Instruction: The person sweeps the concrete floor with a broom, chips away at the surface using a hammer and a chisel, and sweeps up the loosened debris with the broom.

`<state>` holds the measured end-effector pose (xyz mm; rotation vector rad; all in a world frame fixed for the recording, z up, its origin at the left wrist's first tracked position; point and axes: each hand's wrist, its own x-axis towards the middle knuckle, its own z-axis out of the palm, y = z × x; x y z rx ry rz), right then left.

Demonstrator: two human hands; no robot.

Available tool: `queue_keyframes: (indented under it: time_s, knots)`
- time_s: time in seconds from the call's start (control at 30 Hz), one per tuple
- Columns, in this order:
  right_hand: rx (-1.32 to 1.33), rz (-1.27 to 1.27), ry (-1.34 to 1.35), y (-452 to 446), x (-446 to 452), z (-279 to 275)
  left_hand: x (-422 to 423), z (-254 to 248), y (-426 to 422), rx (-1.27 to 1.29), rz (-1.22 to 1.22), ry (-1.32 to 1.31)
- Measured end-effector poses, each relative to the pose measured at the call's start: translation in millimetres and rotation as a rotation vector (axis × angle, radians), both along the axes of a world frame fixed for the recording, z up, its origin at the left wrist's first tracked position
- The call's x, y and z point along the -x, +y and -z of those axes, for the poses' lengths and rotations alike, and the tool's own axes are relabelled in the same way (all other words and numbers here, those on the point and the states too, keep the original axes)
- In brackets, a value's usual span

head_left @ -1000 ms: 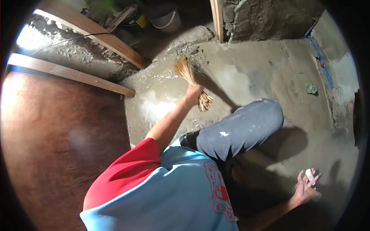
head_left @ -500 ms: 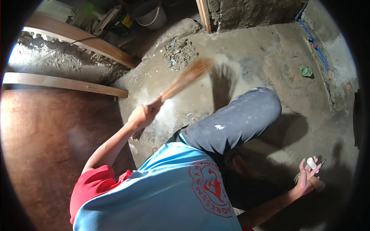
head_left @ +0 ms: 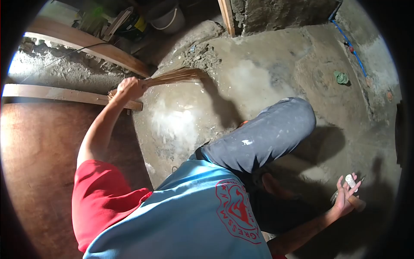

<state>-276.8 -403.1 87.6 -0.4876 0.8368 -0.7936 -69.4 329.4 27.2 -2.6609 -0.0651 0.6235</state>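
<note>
My left hand [head_left: 131,89] is closed around the bound grip of a stick broom [head_left: 177,77]. The broom's bristles point right, over the wet concrete floor beside a small heap of rubble [head_left: 202,57]. Low on the right, my right hand [head_left: 343,200] has its fingers partly curled around a tool with a wooden handle [head_left: 357,203]. Bits of metal show beside that hand, but the tool's kind is unclear. A white cylindrical piece [head_left: 351,181] sits at its fingers; whether it is held or wrapped on a finger I cannot tell.
Wooden beams [head_left: 73,93] and a brown board [head_left: 64,164] line the left side. A bucket [head_left: 168,19] stands at the back, near a wooden post [head_left: 226,17]. A blue pipe [head_left: 354,54] runs along the right wall, near a crumpled green piece [head_left: 341,77]. My bent knee [head_left: 293,116] fills the centre.
My left hand has swung up and to the left with the broom, its bristles moving left, close to the rubble. The right hand has barely moved.
</note>
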Motion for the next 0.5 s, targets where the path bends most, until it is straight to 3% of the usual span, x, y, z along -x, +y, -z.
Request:
queue_keyframes:
  time_s: [0.13, 0.23, 0.3, 0.43, 0.5]
  knots:
    - [0.005, -0.014, 0.011, 4.8, -3.1, -0.4, -2.1, -60.5, -14.1, 0.023, 0.126, 0.007]
    - [-0.001, -0.020, 0.018, 6.8, -4.5, -2.1, 8.7, -69.5, -22.3, 0.056, 0.147, 0.070]
    - [-0.007, -0.007, 0.016, 5.2, -4.6, -2.0, 7.3, -64.3, -32.6, 0.055, 0.158, 0.191]
    - [-0.003, -0.009, 0.012, 3.7, -2.9, -1.3, -12.2, -12.7, 0.1, -0.023, 0.138, 0.137]
    - [-0.002, -0.003, 0.015, 4.7, -5.6, -1.9, -26.7, -12.1, 5.7, -0.100, 0.088, 0.082]
